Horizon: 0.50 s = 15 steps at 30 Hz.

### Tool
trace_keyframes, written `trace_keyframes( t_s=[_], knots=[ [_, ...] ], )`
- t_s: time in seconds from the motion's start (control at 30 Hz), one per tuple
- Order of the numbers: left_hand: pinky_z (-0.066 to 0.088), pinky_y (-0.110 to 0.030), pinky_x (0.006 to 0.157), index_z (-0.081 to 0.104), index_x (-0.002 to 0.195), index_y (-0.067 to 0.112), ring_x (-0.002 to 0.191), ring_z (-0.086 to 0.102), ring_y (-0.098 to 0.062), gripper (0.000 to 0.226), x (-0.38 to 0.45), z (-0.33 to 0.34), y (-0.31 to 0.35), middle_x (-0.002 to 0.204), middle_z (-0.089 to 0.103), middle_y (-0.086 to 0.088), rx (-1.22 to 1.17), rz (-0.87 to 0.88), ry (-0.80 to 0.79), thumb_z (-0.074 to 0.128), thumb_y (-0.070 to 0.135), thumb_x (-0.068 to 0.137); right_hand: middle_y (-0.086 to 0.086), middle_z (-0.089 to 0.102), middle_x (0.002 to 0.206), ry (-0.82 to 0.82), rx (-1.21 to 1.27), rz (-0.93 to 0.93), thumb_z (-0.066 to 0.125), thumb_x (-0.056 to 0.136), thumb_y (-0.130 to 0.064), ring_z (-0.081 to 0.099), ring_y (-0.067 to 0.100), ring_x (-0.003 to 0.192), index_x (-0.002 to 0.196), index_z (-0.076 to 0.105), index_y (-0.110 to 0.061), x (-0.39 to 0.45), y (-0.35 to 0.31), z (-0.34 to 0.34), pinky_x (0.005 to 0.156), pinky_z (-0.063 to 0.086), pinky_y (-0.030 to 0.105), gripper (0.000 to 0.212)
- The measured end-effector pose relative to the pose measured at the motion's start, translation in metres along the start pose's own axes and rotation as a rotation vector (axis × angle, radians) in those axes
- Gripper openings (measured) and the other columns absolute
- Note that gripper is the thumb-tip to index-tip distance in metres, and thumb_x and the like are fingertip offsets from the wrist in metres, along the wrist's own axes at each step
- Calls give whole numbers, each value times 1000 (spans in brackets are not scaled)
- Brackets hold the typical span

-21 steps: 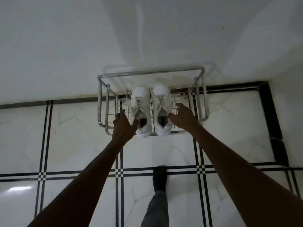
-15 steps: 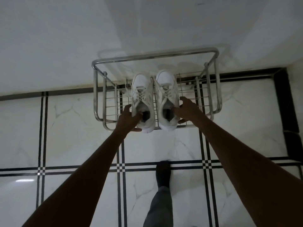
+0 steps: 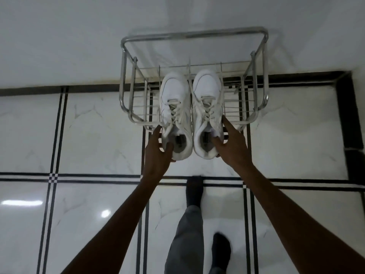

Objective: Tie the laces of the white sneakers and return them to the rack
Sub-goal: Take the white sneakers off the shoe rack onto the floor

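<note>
Since the earlier frames the rack point(image 3: 194, 34) has come closer and larger in view, the sneakers' heels now jut past its front rail, and both hands have slid back to the heels, thumbs hooked into the shoe openings. A second dark-socked foot point(image 3: 221, 248) has also come into view below.

The chrome wire rack stands on the white marble floor point(image 3: 94, 135) against the pale wall point(image 3: 79, 36), and everything else is placed from it. The left sneaker point(image 3: 174, 99) and the right sneaker point(image 3: 207, 95) lie side by side at the rack's middle, touching along their inner sides, toes pointing to the rack's back rail by the wall, heels overhanging the front rail. Their laces point(image 3: 207, 111) cross the tongues; whether they are knotted is too blurred to tell.

The left hand point(image 3: 158, 153) is at the rack's front edge, its grip closed on the left sneaker's heel, thumb inside the collar and fingers along the outer side. The right hand point(image 3: 230, 143) mirrors it, its grip closed on the right sneaker's heel, thumb in the opening, fingers spread up the outer side. Both forearms reach in from the lower corners of the view.

In front of the rack, a grey trouser leg point(image 3: 187, 234) ends in a dark-socked foot point(image 3: 194, 191) planted on a black inlay line point(image 3: 98, 177) of the floor.
</note>
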<state>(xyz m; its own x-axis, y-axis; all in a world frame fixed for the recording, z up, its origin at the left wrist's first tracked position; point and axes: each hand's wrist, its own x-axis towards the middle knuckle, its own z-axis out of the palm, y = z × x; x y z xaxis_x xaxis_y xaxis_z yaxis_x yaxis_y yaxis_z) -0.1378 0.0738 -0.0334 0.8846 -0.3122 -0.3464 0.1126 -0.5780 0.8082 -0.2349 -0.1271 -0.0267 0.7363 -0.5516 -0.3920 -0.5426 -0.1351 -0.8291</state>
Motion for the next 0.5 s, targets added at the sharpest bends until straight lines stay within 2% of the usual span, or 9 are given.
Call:
trace_keyframes(
  t_s=[0.07,0.13,0.17,0.23,0.33,0.37,0.43,0.5],
  knots=[
    [54,-19,96,39,155,14,125,60,-18,62,-34,6,-26,148,55,0,27,18,25,61,9,98,5,58,138,19,-9,-7,66,93,-10,61,15,115,154,34,-20,-36,26,8,84,60,31,70],
    [44,-11,102,42,154,14,132,53,-15,59,-71,13,-56,152,50,3,37,7,25,61,10,98,7,58,137,33,-16,-10,66,91,-10,62,19,115,154,34,-21,-71,59,19,91,59,42,71],
    [47,-14,101,42,153,14,131,54,-17,59,-86,18,-73,150,53,0,39,-17,21,61,10,98,8,59,135,32,-25,-11,66,90,-10,63,22,114,153,35,-22,-86,75,25,89,59,47,71],
    [61,-29,88,43,154,19,115,65,-18,59,-114,27,-104,140,62,-6,36,-84,12,61,12,98,9,62,131,27,-40,-6,65,89,-12,64,25,111,152,37,-21,-110,108,38,86,59,50,70],
    [62,-24,57,40,155,19,79,68,-1,60,-143,43,-149,124,64,-3,1,-209,0,59,7,99,7,66,128,-34,-38,12,65,90,-10,66,24,111,149,42,-20,-132,155,59,87,59,45,65],
    [59,-21,51,41,153,16,75,68,-2,58,-148,49,-164,121,63,-3,-5,-233,-7,59,5,99,6,67,127,-63,-22,51,64,90,-9,67,24,109,149,42,-21,-134,171,66,85,60,46,64],
    [56,-18,46,45,151,14,79,69,-10,54,-150,65,-203,119,65,-3,11,-252,-36,56,3,99,8,69,120,-106,-29,139,65,90,-11,71,26,97,147,44,-22,-133,210,85,78,62,48,61],
    [57,-22,46,43,153,13,88,72,-25,54,-144,82,-248,131,62,-10,56,-255,-60,53,5,100,11,70,117,-130,-77,178,66,91,-15,72,27,89,141,51,-21,-121,254,107,73,62,49,52]
  ],
)
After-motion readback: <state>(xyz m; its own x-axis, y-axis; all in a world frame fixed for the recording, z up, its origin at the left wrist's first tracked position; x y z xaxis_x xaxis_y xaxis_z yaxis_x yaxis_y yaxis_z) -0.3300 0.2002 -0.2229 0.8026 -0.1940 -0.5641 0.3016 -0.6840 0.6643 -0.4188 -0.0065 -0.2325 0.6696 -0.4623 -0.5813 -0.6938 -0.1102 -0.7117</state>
